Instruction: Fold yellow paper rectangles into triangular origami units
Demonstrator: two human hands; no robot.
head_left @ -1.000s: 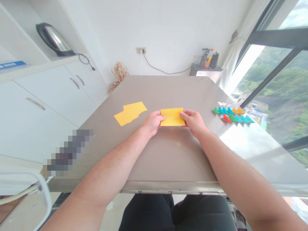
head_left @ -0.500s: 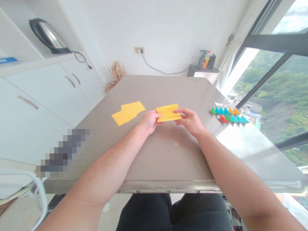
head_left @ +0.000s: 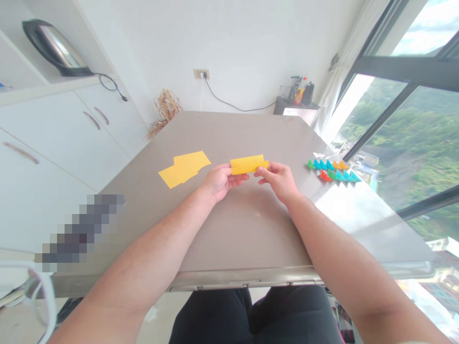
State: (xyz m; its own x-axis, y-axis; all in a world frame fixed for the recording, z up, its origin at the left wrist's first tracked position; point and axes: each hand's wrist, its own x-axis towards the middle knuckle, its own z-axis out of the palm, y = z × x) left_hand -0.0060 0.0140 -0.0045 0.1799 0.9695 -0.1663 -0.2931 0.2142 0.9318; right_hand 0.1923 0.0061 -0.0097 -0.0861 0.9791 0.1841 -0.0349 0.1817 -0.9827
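The yellow paper point(head_left: 248, 164) is held just above the table point(head_left: 233, 229), near its middle, as a narrow strip lying left to right. It looks doubled over along its length, with a small step at the right end of its top edge, though the fold itself is hard to make out from this angle. The left hand point(head_left: 217, 180) pinches the strip's left end, thumb on the near side and fingers curled behind it. The right hand point(head_left: 278, 177) grips the right end in the same way, with the thumb tip pressed on the paper's lower corner and the other fingers tucked under. Both forearms reach in from the table's near edge.

Left of the hands, a few loose yellow sheets point(head_left: 184, 168) lie flat on the table, overlapping one another. To the right, near the table's window-side edge, a cluster of small folded paper triangles point(head_left: 332, 170) in teal, green, orange and red sits in two close rows.

Beyond the table's far left corner stands a bundle of dried grass point(head_left: 163, 107). A wall socket point(head_left: 201, 73) has a black cable point(head_left: 233, 105) running from it towards a small cabinet point(head_left: 296, 109) with bottles on top. An electric kettle point(head_left: 53, 48) rests on a shelf at upper left, above white cupboards point(head_left: 53, 138). A large window point(head_left: 405, 124) fills the right side.
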